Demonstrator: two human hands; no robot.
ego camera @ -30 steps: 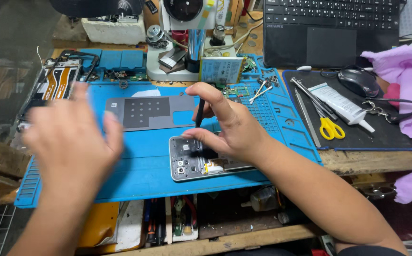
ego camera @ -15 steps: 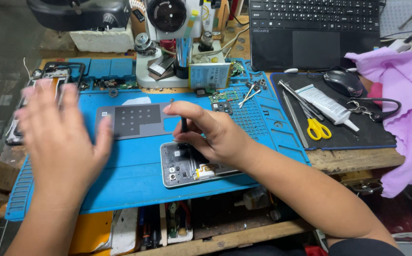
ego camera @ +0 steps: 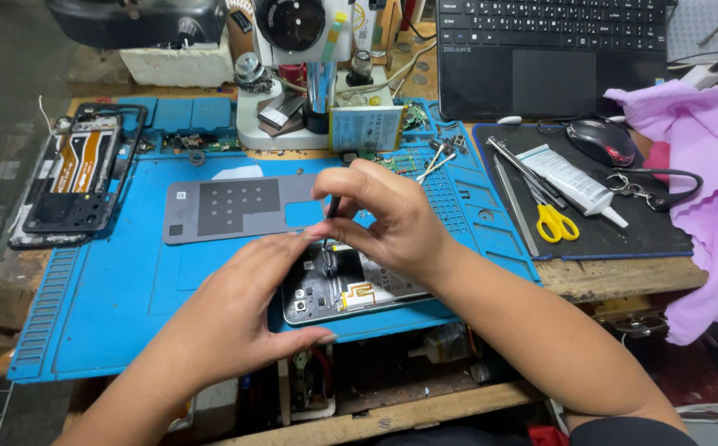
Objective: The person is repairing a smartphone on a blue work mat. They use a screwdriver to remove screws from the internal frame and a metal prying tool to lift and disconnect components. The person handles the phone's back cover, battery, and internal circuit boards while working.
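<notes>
An opened phone (ego camera: 350, 291) lies with its insides showing at the near edge of a blue work mat (ego camera: 111, 281). My right hand (ego camera: 388, 219) is over the phone's top part, pinching a thin dark tool (ego camera: 333, 206) that points down into it. My left hand (ego camera: 235, 318) grips the phone's left end, thumb under the near edge and fingers reaching to the tool tip. A grey back cover (ego camera: 239, 206) lies flat on the mat just beyond the hands.
A second stripped phone frame (ego camera: 78, 177) lies at the mat's left. Behind stand a microscope base (ego camera: 293, 99), small parts and a laptop (ego camera: 553, 54). A black pad at the right holds yellow scissors (ego camera: 553, 223), a glue tube (ego camera: 569, 183), tweezers, a mouse; purple cloth (ego camera: 706, 190).
My left hand has come in from the left, where it hovered over the mat, and now holds the phone's left end. My right hand stays on the tool over the phone.
</notes>
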